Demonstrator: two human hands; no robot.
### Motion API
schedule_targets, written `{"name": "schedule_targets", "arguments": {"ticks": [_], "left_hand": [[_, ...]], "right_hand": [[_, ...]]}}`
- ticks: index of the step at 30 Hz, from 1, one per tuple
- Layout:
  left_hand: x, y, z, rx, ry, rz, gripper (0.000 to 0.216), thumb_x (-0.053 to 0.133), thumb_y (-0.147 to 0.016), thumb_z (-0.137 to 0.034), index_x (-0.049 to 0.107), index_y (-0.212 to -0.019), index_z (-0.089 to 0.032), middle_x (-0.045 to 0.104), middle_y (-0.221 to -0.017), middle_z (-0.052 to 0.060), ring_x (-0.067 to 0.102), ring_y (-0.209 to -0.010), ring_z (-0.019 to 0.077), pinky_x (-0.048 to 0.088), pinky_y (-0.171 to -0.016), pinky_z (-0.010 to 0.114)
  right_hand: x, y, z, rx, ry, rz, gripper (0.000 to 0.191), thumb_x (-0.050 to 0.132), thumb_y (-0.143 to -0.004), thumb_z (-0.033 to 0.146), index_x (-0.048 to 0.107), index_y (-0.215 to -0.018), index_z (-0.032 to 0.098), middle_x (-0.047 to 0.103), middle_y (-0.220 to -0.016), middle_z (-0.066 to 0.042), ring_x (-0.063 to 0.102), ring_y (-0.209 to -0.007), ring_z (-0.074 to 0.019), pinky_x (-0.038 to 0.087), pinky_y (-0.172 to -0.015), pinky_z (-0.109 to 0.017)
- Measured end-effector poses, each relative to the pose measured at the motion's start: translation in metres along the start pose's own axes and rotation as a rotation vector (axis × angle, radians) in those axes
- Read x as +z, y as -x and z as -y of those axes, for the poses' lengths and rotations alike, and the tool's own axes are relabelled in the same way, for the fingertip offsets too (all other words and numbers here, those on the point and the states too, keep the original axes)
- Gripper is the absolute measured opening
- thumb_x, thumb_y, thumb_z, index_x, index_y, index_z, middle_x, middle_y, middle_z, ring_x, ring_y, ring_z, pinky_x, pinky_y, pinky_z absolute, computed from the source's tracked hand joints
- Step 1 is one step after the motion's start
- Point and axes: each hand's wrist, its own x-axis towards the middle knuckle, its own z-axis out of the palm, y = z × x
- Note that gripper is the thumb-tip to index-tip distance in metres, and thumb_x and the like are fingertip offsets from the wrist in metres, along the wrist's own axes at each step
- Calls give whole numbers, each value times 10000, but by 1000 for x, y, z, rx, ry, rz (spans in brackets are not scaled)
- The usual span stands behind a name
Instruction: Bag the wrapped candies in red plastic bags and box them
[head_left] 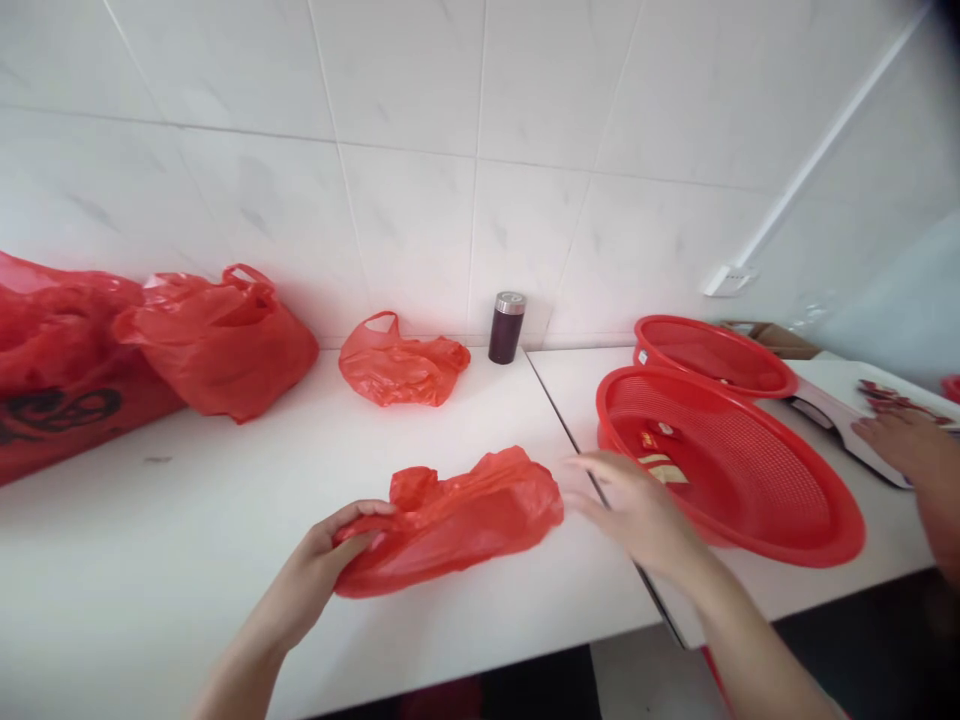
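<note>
A thin red plastic bag lies stretched out on the white table in front of me. My left hand pinches its left end between thumb and fingers. Just past the bag's right end is my right hand, its fingers apart and somewhat blurred, with nothing in them. Close by on the right, a large red plastic basket holds a few small red and yellowish packets.
Along the tiled wall stand full red bags, a crumpled red bag and a dark tumbler. A second red basket sits behind the first, near a scale. Another person's hand reaches over a white tray.
</note>
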Motion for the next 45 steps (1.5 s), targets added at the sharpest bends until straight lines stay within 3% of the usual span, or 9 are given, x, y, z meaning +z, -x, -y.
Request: {"name": "schedule_targets", "arguments": {"ticks": [4,8,13,19,23,28,31,37,45], "left_hand": [[1,0,12,-123,269,-35,405,695,-778,-470,706,-1099,-224,755,-975,69,695,-868,250,529,-713,285],[12,0,12,-198,359,-15,377,704,-775,-463,732,-1045,-201,767,-954,85,710,-839,264,546,-718,316],[33,-2,2,-219,356,94,358,669,-807,-457,740,-1037,-192,762,-993,97,709,-889,282,550,-732,333],[41,5,3,-195,328,180,371,609,-852,-461,717,-1097,-203,741,-1087,87,682,-1008,281,520,-880,349],[58,7,1,-211,270,283,417,553,-895,-441,646,-1221,-198,735,-1086,101,680,-1007,280,510,-896,365],[110,-10,-10,-176,356,407,661,564,-909,-332,298,-1512,-279,736,-1062,72,686,-1007,260,473,-965,420],[136,-24,-13,-180,438,421,789,562,-911,-280,106,-1554,-299,707,-1172,81,669,-1071,259,442,-1010,433],[148,-31,-10,-189,506,444,819,548,-927,-313,23,-1555,-306,547,-1422,95,533,-1279,277,381,-1078,441],[158,-41,-20,-141,524,450,814,560,-909,-307,63,-1553,-327,597,-1361,106,620,-1168,275,470,-980,415]], "right_hand": [[-38,15,-54,326,407,32,410,649,-780,381,656,-1169,251,690,-1148,-135,682,-910,-348,490,-653,-400],[-34,-3,-46,396,535,100,301,524,-871,265,671,-1127,212,736,-918,-141,699,-805,-324,468,-636,-382],[-12,-46,-3,105,-16,156,424,519,-918,423,569,-1309,268,711,-1120,-107,690,-957,-276,510,-767,-379],[-8,-94,-69,290,25,187,657,526,-888,569,455,-1423,194,529,-1380,-202,545,-1224,-339,439,-939,-475],[22,-109,-96,397,96,330,891,523,-796,731,380,-1468,162,468,-1402,-265,501,-1249,-401,407,-940,-564],[76,-125,-70,391,185,460,1189,607,-538,879,232,-1528,338,151,-1588,-191,225,-1378,-524,271,-996,-690],[86,-129,-57,287,223,448,1058,572,-619,858,255,-1512,389,87,-1618,-98,120,-1396,-532,252,-1002,-692],[79,-112,-44,-13,231,330,538,470,-902,564,525,-1356,279,457,-1447,-105,373,-1301,-352,297,-1040,-490],[59,-139,-35,-80,137,318,165,627,-832,339,704,-839,193,704,-968,-82,636,-884,-224,448,-757,-291]]}}
